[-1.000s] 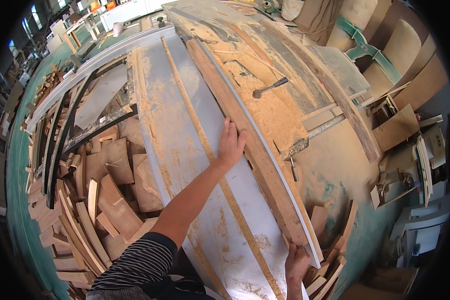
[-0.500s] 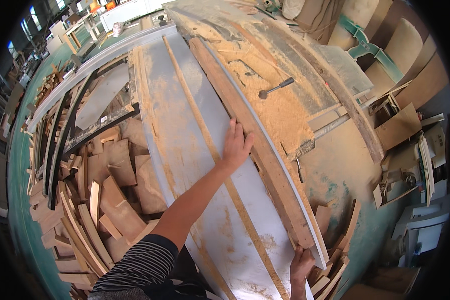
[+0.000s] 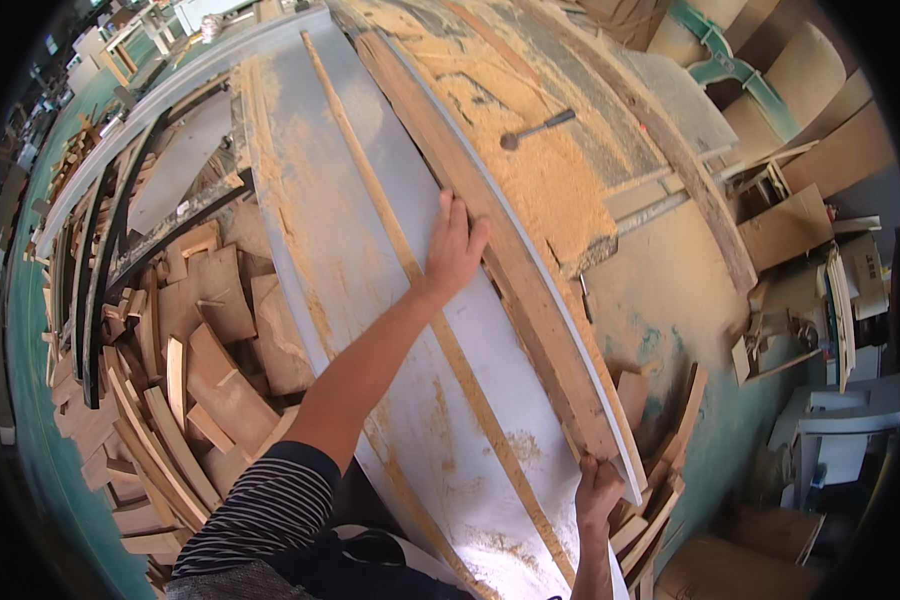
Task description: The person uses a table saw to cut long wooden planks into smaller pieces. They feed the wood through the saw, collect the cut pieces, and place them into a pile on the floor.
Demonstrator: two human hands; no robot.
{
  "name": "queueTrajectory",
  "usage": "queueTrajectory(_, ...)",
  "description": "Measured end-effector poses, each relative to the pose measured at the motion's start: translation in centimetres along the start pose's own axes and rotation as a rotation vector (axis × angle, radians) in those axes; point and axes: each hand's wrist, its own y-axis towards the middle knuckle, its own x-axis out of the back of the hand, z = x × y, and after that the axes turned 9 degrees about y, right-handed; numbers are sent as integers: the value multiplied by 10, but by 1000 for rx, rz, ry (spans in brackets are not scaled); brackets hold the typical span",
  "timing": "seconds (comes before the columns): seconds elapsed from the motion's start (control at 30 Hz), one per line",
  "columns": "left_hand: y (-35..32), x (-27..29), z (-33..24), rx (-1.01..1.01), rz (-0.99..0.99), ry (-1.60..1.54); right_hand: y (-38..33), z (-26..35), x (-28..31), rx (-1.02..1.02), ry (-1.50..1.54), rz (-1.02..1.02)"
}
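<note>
A long, rough-edged wooden plank (image 3: 515, 265) lies lengthwise on a grey metal machine table (image 3: 370, 260), along a straight metal rail (image 3: 562, 310) on its right. My left hand (image 3: 457, 243) rests at the plank's left edge, partway along it, fingers stretched out and thumb apart on the wood. At the near end, my right hand (image 3: 598, 490) has its fingers closed around the plank's end corner. The undersides of those fingers are hidden. Sawdust-coloured strips run down the table to the left of the plank.
Beyond the rail lies heaped sawdust (image 3: 545, 185) with a dark lever (image 3: 540, 128). Curved wood offcuts (image 3: 225, 385) pile up left of the table, below a black metal frame (image 3: 120, 220). More offcuts (image 3: 670, 440) lean near the right corner. Green machinery (image 3: 735, 70) stands at the far right.
The whole view has shifted, so the table, plank and both hands appear higher and slightly further left. Both hands keep about the same places on the plank.
</note>
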Motion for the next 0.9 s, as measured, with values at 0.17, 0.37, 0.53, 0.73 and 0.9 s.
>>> queueTrajectory(0.17,1,-1,2,-113,-96,72,1,6,6,-17,-27,43)
queueTrajectory(0.37,2,-6,10,-108,-120,-3,12,27,22,23,14,5)
queueTrajectory(0.53,3,-6,11,-63,-68,-23,14,26,16,87,-18,-47)
queueTrajectory(0.73,9,-2,4,-83,-80,-6,8,16,4,20,-19,-41)
queueTrajectory(0.9,10,5,1,-48,-36,-8,11,23,-5,-54,0,-13)
